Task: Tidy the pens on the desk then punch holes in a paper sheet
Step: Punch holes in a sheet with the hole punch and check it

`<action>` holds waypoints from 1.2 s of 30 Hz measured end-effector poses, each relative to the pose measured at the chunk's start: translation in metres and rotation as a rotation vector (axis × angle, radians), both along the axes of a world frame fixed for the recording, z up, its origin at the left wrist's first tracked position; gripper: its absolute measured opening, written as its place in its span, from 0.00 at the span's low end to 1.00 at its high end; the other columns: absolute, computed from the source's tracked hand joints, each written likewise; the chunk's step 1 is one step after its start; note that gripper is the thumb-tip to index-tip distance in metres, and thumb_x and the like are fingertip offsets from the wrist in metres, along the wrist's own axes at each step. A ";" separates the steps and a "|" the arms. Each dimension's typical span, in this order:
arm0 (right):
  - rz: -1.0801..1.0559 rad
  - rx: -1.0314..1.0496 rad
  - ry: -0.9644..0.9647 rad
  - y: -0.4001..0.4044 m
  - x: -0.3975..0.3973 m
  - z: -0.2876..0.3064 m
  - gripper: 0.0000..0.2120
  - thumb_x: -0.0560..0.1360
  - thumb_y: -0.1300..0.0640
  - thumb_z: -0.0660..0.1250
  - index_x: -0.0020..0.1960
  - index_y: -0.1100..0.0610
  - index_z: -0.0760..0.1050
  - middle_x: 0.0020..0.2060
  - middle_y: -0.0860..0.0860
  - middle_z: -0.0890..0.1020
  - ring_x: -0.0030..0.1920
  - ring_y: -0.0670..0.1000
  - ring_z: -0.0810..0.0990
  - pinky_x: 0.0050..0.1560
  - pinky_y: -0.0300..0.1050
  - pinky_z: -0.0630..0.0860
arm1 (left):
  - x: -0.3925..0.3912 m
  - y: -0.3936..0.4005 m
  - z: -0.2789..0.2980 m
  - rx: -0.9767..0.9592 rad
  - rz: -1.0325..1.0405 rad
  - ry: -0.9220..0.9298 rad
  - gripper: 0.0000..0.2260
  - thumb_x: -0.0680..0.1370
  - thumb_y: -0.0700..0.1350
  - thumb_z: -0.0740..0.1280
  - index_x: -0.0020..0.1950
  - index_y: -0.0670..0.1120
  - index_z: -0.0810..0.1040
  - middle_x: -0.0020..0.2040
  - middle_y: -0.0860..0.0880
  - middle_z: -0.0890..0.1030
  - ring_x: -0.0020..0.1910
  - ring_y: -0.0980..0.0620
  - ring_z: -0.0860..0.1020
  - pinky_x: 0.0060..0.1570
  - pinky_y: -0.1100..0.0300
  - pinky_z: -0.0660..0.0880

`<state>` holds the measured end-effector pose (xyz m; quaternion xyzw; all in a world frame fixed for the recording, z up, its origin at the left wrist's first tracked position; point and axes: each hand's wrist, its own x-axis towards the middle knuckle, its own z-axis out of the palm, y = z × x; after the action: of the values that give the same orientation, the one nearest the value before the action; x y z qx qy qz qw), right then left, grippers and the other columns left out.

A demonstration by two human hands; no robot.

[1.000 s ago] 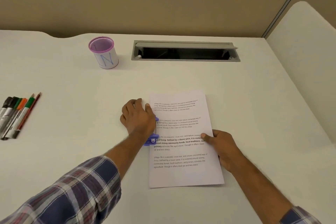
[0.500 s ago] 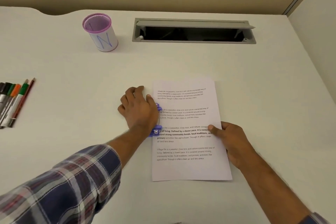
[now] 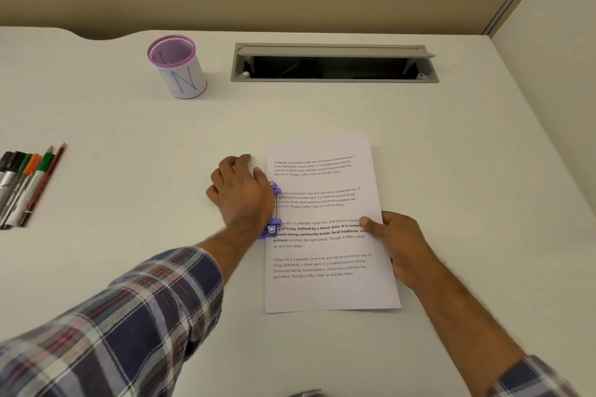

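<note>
Left hand (image 3: pixel 242 193): palm pressed flat on the purple punch (image 3: pixel 272 229).
Right hand (image 3: pixel 395 242): thumb pinches the sheet's right edge.
Paper sheet (image 3: pixel 325 290): light, floppy, likely slides; hold opposite the punch.

purple punch (image 3: pixel 273 226), plaid sleeve (image 3: pixel 135 316)
</note>
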<state>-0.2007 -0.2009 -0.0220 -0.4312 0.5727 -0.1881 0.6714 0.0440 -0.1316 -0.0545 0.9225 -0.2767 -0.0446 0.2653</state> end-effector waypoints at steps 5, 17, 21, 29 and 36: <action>0.004 -0.024 0.010 0.001 -0.001 0.001 0.06 0.73 0.63 0.72 0.49 0.62 0.82 0.47 0.58 0.86 0.50 0.62 0.84 0.53 0.63 0.80 | -0.002 0.001 0.003 -0.003 -0.014 0.020 0.17 0.79 0.50 0.58 0.68 0.50 0.72 0.66 0.48 0.71 0.65 0.45 0.66 0.64 0.47 0.61; 0.041 -0.098 0.028 0.007 -0.001 0.009 0.05 0.73 0.63 0.72 0.46 0.64 0.81 0.46 0.61 0.85 0.49 0.64 0.84 0.52 0.64 0.80 | 0.001 0.001 0.040 0.038 -0.011 0.308 0.25 0.77 0.64 0.57 0.66 0.51 0.76 0.67 0.47 0.75 0.68 0.44 0.70 0.66 0.45 0.62; 0.040 -0.100 0.027 0.007 -0.002 0.009 0.05 0.73 0.63 0.72 0.47 0.65 0.81 0.46 0.60 0.86 0.48 0.63 0.84 0.51 0.63 0.80 | -0.010 0.037 0.042 0.002 0.026 0.298 0.24 0.73 0.62 0.66 0.65 0.53 0.76 0.64 0.50 0.77 0.65 0.46 0.72 0.64 0.47 0.63; 0.037 -0.092 0.008 0.007 -0.001 0.008 0.03 0.74 0.64 0.71 0.46 0.63 0.82 0.46 0.60 0.86 0.47 0.62 0.85 0.51 0.62 0.81 | -0.023 0.076 0.041 -0.093 0.054 0.421 0.13 0.75 0.54 0.69 0.58 0.53 0.76 0.46 0.57 0.81 0.50 0.52 0.79 0.58 0.50 0.66; 0.011 -0.090 0.013 0.008 0.002 0.007 0.02 0.73 0.65 0.71 0.43 0.61 0.82 0.45 0.60 0.85 0.45 0.61 0.84 0.51 0.61 0.81 | -0.028 0.073 0.046 -0.144 0.104 0.464 0.11 0.76 0.52 0.69 0.57 0.54 0.75 0.38 0.58 0.80 0.43 0.55 0.78 0.62 0.46 0.71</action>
<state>-0.1991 -0.1928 -0.0155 -0.4654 0.5654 -0.2071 0.6487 0.0161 -0.0583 -0.0081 0.8794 -0.1629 -0.2216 0.3887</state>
